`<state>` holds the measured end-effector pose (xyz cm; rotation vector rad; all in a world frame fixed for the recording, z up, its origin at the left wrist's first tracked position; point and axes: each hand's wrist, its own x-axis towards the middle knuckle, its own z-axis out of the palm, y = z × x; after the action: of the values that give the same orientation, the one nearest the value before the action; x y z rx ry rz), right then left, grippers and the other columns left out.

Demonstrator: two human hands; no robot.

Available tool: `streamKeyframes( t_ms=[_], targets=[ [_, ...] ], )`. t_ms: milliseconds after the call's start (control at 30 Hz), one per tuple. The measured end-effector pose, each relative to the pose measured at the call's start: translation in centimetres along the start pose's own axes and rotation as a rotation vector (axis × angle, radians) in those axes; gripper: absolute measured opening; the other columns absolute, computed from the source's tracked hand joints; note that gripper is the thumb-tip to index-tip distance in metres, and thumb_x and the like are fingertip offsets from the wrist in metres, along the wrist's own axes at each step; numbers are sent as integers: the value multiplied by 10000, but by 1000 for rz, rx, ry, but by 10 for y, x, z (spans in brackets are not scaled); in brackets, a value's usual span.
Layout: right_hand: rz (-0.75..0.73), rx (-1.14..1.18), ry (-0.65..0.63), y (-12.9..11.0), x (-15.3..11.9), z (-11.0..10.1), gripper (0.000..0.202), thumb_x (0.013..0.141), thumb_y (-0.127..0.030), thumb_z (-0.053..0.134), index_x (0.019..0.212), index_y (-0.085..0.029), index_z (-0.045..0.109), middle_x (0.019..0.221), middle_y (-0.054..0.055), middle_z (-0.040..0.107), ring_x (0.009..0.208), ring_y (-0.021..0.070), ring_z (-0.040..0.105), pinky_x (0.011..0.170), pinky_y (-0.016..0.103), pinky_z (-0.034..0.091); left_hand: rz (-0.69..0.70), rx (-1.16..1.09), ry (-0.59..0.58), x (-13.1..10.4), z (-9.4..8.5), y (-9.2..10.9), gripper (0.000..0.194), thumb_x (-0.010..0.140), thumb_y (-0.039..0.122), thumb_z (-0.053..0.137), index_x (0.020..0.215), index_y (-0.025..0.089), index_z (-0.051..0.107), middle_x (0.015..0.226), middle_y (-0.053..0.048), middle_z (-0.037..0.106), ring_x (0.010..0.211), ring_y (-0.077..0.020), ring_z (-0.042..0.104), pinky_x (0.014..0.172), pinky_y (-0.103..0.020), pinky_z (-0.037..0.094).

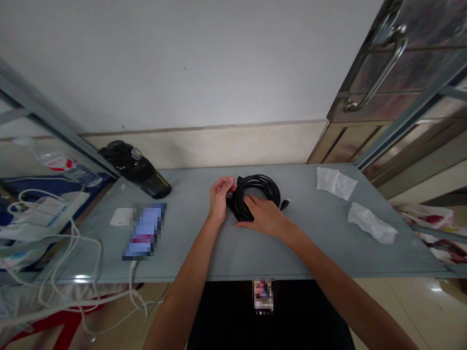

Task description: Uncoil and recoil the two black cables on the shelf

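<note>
The fingers of the right hand [264, 214] cover the near side of the black cable [240, 200], which lies coiled at the middle of the desk [284, 257]; this hand grasps the coil, fingertips inside the ring, thumb outside. The left hand [220, 197] curls at the coil's left edge, beside a dark end piece that it partly hides, and whether it pinches anything I cannot tell. Phone [146, 228] and the patch [263, 295] over the black clothing are blurred into coarse blocks, so their contents cannot be read. White cords [75, 233] run off the left edge, and the door [408, 73] is cut off at upper right. The cable is smooth and round in its loops, with a plug [285, 204] sticking out to the right, its tip pale. Two wrappers [336, 183] [372, 231], thin, white and crumpled, lie right of it. The desk is flat and grey; the door has a curved metal handle [379, 73]. Yellow letters on the glossy black bottle [140, 170], lying tilted at left, are too small to read surely.
</note>
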<state>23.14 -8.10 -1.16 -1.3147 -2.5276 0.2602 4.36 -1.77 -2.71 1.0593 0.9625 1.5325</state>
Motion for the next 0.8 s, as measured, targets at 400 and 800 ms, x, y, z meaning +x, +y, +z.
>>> streamKeyframes(
  t_ms=[400,800],
  targets=[
    [127,-196,-9,46,-45,-9,469,1114,-622,675,1230,-170,717,1184,167,820,1099,360,819,936,418,633,21,-67,75,4,-6,-1,331,864,541,883,895,218,820,807,-28,722,730,-172,623,748,-323,486],
    [318,15,251,128,-83,-28,634,1132,-794,339,1051,-240,636,1078,206,813,1067,404,814,969,532,648,16,-78,14,-3,0,4,372,839,584,906,886,222,834,791,-45,728,731,-194,616,745,-345,483]
  ],
)
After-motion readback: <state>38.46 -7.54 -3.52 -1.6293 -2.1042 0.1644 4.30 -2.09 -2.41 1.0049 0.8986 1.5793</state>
